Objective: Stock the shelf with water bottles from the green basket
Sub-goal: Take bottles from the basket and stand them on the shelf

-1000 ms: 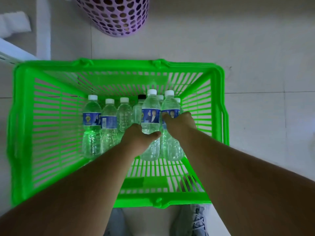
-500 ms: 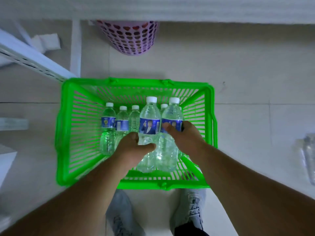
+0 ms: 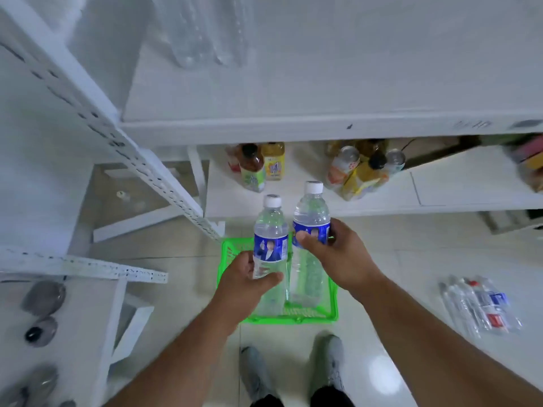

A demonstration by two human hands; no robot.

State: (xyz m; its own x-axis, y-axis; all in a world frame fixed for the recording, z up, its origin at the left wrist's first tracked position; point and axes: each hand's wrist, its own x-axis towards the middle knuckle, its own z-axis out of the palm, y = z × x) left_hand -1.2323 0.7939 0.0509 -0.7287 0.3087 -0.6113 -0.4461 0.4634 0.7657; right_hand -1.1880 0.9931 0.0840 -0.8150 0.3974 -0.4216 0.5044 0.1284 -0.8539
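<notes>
My left hand (image 3: 248,284) grips a clear water bottle (image 3: 270,239) with a white cap and blue label, held upright. My right hand (image 3: 338,254) grips a second, similar water bottle (image 3: 311,218) beside it, a little higher. Both bottles are lifted well above the green basket (image 3: 333,301), which stands on the floor below and is mostly hidden by my hands and the bottles. A white shelf board (image 3: 293,92) lies ahead at the top, with clear bottles (image 3: 202,33) blurred at its back.
A lower shelf (image 3: 440,195) carries juice bottles (image 3: 252,168) and cans (image 3: 346,163). A perforated white upright (image 3: 123,142) slants on the left. Plastic-wrapped bottles (image 3: 482,304) lie on the floor at right. My shoes (image 3: 293,374) stand behind the basket.
Both hands have lifted their bottles out of the basket and up towards the shelves. The view has risen, so the basket now looks small and far below.
</notes>
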